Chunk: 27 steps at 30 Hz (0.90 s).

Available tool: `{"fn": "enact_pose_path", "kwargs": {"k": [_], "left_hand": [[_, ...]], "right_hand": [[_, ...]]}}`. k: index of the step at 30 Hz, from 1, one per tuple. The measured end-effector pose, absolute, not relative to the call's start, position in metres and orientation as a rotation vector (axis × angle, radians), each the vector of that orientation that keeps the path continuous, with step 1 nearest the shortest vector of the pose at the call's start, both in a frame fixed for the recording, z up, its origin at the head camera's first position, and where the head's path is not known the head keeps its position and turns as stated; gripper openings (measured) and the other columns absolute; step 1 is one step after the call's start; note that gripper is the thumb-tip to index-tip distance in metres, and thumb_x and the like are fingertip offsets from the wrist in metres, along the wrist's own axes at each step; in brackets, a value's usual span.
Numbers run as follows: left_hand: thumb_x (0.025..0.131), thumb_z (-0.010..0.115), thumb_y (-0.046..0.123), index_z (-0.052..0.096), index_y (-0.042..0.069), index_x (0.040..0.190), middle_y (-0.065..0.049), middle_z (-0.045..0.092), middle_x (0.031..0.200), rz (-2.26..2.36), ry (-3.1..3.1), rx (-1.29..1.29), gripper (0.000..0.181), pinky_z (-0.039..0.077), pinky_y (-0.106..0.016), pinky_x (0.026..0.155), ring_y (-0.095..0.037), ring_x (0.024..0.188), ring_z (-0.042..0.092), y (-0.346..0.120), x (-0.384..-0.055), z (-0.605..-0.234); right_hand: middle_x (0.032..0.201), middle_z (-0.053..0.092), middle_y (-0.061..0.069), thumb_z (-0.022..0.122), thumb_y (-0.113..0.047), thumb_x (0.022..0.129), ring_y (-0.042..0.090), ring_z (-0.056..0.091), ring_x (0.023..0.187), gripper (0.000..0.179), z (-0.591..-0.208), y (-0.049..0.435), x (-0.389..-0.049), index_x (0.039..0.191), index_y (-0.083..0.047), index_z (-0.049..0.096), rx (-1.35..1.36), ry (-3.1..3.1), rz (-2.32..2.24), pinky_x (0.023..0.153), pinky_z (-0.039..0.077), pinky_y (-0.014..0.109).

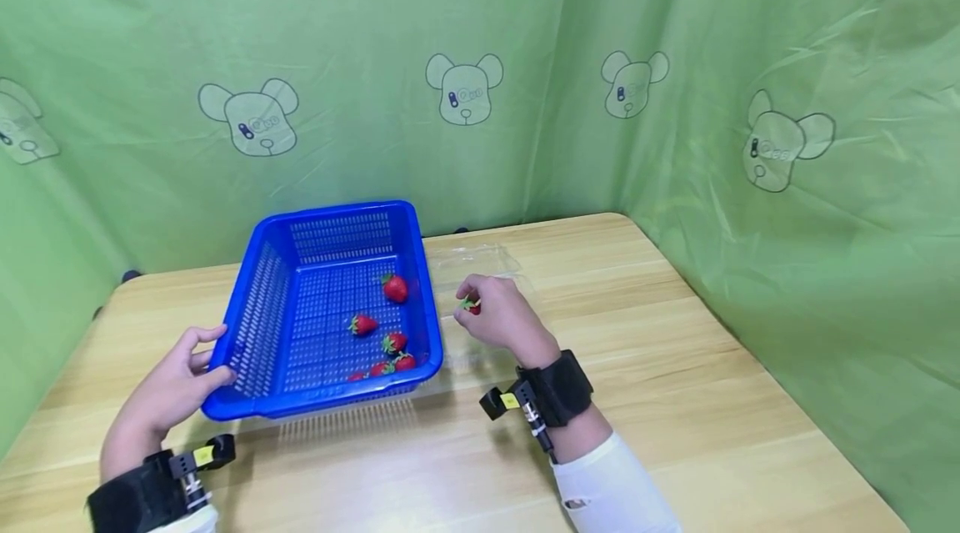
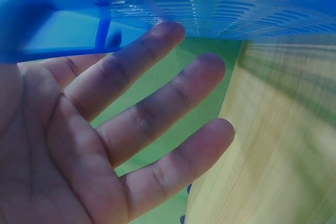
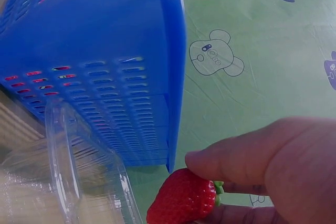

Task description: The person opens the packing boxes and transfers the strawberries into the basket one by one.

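A blue plastic basket (image 1: 337,299) stands on the left half of the table, with several red strawberries (image 1: 394,289) inside, mostly along its right and near sides. At its left rim my left hand (image 1: 176,387) holds the edge by thumb and forefinger. The left wrist view shows the other fingers (image 2: 152,124) spread loosely below that rim. To the basket's right, my right hand (image 1: 504,318) pinches one strawberry (image 3: 184,198) by its leafy end, between thumb and fingers. Below this hand lies a clear plastic box (image 3: 68,166), partly hidden in the head view.
The wooden table (image 1: 637,333) reaches to the right of the box and in front of the basket. Green curtains (image 1: 360,41) with printed bear heads hang behind and at both sides. The clear box stands close beside the basket's right wall.
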<state>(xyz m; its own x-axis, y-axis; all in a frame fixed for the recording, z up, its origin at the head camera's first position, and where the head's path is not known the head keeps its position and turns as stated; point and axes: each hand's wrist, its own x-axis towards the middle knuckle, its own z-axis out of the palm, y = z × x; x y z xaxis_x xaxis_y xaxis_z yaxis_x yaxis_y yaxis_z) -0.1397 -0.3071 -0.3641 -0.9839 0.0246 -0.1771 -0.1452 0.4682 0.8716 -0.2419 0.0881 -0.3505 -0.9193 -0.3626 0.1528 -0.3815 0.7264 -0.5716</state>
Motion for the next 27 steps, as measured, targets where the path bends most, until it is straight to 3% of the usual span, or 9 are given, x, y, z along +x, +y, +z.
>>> {"fn": "enact_pose_path", "kwargs": {"k": [27], "left_hand": [[0.095, 0.051, 0.002, 0.012, -0.009, 0.146, -0.046, 0.040, 0.132, 1.552, 2.544, -0.093, 0.066, 0.058, -0.039, 0.077, -0.039, 0.098, 0.065, -0.3077, -0.1394, -0.3667]], "right_hand": [[0.089, 0.067, 0.004, 0.073, -0.018, 0.087, 0.016, 0.061, 0.078, 0.017, -0.3469, 0.0849, -0.2386, 0.099, -0.007, 0.068, 0.652, -2.859, 0.982, 0.068, 0.053, 0.031]]}}
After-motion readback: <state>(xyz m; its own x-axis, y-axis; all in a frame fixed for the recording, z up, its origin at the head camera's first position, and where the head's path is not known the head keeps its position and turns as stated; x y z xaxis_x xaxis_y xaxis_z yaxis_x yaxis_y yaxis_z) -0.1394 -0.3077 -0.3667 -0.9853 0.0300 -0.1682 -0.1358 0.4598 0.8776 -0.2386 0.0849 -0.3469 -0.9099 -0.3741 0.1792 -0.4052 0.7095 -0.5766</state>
